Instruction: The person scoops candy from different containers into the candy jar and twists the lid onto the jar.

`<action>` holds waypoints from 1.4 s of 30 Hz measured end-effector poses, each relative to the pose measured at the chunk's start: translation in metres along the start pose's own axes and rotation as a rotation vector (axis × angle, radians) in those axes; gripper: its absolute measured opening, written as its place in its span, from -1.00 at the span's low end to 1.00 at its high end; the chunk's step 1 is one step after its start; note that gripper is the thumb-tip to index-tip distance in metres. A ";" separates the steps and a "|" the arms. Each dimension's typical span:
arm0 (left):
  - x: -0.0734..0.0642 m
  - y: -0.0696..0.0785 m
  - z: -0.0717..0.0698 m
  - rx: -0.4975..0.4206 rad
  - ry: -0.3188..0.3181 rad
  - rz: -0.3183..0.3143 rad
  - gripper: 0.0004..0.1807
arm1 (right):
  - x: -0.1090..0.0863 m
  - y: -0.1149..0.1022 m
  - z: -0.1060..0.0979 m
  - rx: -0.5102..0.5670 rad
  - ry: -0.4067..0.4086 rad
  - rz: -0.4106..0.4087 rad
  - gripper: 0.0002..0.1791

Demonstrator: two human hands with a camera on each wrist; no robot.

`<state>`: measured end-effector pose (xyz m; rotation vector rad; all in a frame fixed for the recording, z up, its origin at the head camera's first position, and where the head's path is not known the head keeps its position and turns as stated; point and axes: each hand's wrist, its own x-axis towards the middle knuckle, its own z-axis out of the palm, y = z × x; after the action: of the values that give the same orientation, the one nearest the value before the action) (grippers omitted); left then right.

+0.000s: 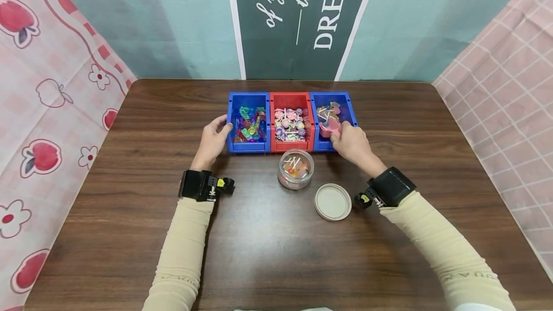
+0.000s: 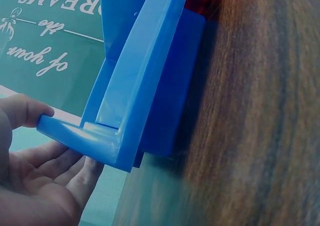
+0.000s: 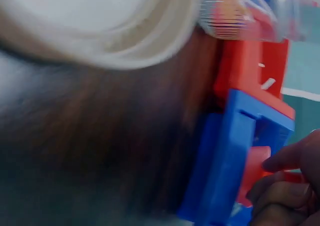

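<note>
My left hand grips the side wall of the left blue bin, thumb on one face and fingers on the other. Clear coloured pieces lie in that bin. In the right blue bin, my right hand holds a pink scoop among small lollipop-like pieces. The right wrist view shows fingers curled at the pink scoop; its far part is hidden by the bin wall. Between the blue bins, a red bin contains swirled lollipop-like pieces.
A clear round jar with small sticks and coloured pieces inside stands uncovered before the red bin. Its pale round lid lies at the right on the wooden table. Cloths hang behind and at both sides.
</note>
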<state>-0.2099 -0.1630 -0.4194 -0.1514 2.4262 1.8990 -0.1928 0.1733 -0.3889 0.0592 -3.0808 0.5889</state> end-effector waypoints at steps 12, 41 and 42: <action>0.000 0.002 -0.001 0.007 -0.021 0.007 -0.50 | -0.002 0.010 0.018 -0.010 0.049 0.004 -0.69; -0.001 0.001 0.000 -0.023 0.029 -0.069 -0.50 | -0.017 0.013 0.030 0.114 0.152 0.044 -0.62; -0.001 0.001 0.000 -0.030 0.033 -0.072 -0.51 | -0.017 0.013 0.030 0.117 0.157 0.048 -0.63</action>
<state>-0.2094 -0.1630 -0.4180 -0.2696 2.3794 1.9179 -0.1763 0.1750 -0.4222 -0.0584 -2.9013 0.7372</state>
